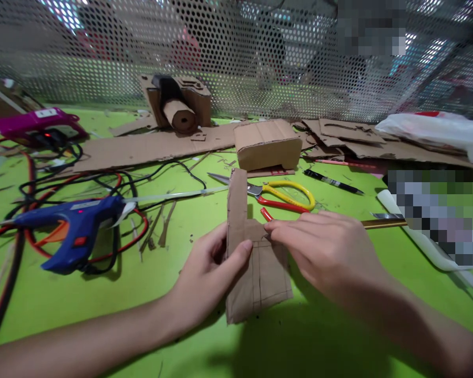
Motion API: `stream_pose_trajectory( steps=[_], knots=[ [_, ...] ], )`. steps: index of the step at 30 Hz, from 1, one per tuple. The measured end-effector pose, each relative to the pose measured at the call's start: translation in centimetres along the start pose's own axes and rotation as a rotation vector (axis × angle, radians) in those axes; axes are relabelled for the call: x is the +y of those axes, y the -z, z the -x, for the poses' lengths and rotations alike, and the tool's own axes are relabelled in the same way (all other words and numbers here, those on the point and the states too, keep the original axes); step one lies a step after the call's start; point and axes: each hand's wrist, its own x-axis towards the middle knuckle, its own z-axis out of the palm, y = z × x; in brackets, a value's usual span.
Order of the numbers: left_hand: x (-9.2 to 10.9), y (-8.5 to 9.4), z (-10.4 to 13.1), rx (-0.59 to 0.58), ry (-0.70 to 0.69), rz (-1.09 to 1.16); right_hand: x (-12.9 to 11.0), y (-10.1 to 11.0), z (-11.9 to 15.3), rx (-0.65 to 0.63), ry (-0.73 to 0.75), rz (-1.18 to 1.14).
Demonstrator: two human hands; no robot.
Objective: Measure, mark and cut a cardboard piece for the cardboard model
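Observation:
My left hand [216,268] grips a folded cardboard piece [236,283] at its left side, thumb lying on the front and fingers behind. The piece has a tall upright strip and a wider panel marked with ruled lines. My right hand [331,247] is closed in a pinch at the panel's upper right. A small dark tip shows below its fingertips; what it belongs to is hidden. Just behind the cardboard lie scissors [287,195] with yellow and red handles, partly covered by the strip and my right hand.
A blue glue gun [82,226] with a glue stick lies left among tangled cables [137,184]. Behind are a purple box [41,126], a cardboard box [268,144], a cardboard build [177,105] and cardboard sheets [339,136]. A black pen [333,182] lies right. Perforated metal mesh [236,63] stands behind.

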Motion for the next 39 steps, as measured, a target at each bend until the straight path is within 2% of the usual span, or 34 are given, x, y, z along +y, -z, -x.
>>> stream_pose_trajectory(
  steps=[6, 17, 26, 31, 39],
  knots=[
    [-0.2, 0.0, 0.0, 0.003, -0.014, -0.001, 0.2, -0.1, 0.1, -0.041, -0.048, -0.060],
    [-0.1, 0.0, 0.4, -0.030, -0.140, -0.043, -1.3, 0.4, -0.1, 0.061, -0.070, 0.043],
    [0.5, -0.3, 0.4, 0.002, -0.201, -0.065, -2.1, 0.3, -0.4, 0.121, -0.074, 0.164],
    [0.3, -0.3, 0.4, -0.003, -0.216, -0.074, -2.1, 0.6, -0.3, 0.150, -0.043, 0.143],
    [0.5, -0.1, 0.8, 0.002, -0.273, -0.164, -2.6, 0.5, 0.5, 0.104, 0.048, 0.196]
  ],
)
